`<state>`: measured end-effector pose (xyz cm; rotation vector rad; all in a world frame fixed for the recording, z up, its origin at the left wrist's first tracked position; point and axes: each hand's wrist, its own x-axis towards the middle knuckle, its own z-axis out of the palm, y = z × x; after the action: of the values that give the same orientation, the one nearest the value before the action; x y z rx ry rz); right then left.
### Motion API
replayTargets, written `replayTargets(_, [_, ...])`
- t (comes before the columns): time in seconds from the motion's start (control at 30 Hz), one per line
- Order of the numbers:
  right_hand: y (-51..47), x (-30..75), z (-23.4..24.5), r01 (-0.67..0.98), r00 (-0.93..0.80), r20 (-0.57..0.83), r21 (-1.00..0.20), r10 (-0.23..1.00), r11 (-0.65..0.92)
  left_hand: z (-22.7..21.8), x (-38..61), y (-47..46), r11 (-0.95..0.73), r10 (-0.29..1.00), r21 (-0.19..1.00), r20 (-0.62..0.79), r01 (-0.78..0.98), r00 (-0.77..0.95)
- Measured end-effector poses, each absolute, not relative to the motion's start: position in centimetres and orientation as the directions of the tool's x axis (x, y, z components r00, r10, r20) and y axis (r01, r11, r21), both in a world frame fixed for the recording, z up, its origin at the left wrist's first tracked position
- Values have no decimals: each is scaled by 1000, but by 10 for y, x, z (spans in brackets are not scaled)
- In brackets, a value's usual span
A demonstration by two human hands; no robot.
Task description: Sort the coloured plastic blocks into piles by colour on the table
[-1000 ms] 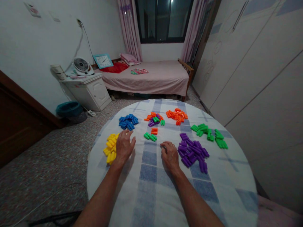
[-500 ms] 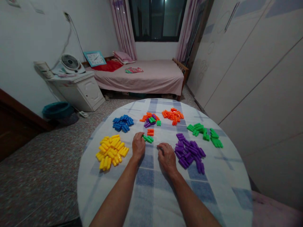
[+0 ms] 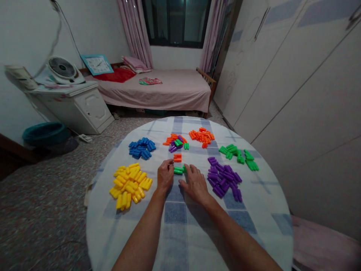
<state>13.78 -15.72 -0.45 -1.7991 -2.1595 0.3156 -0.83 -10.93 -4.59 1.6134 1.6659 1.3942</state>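
Note:
My left hand [image 3: 165, 175] and my right hand [image 3: 194, 183] lie close together on the round table [image 3: 183, 226], on either side of a few green pieces [image 3: 178, 170]. The left fingers are curled against the pieces' left end. The right fingers reach flat to their right end. Two small orange pieces [image 3: 177, 157] lie just beyond. A yellow pile [image 3: 130, 184] sits left of my left hand, a purple pile [image 3: 224, 180] right of my right hand.
Farther back lie a blue pile [image 3: 141, 147], a mixed pile [image 3: 175, 142], an orange pile [image 3: 202, 136] and a green pile [image 3: 239, 154]. Beyond the table stand a bed [image 3: 163, 88], a white cabinet [image 3: 72, 107] with a fan [image 3: 60, 68], and wardrobe doors [image 3: 296, 71].
My left hand went from the yellow pile to the green pieces in the middle. My right hand slid forward and left to their other side. The camera view swung right.

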Motion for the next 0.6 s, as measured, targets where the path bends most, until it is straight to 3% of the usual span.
replayTargets(0.1, [-151,127,7,949,-162,50,-264,986,169,-46,-8,-110,-176,938,896,278,407,-207])
replayTargets(0.3, [-141,119,4,972,-156,104,-161,982,171,-48,-11,-109,-150,965,937,208,314,-161])
replayTargets(0.43, [-141,125,-1,963,-198,123,-162,972,217,-48,-11,-107,-134,966,927,201,350,-163])
replayTargets(0.6, [-147,125,-8,901,-299,202,-262,932,346,-47,-11,-107,-132,978,929,180,346,-109])
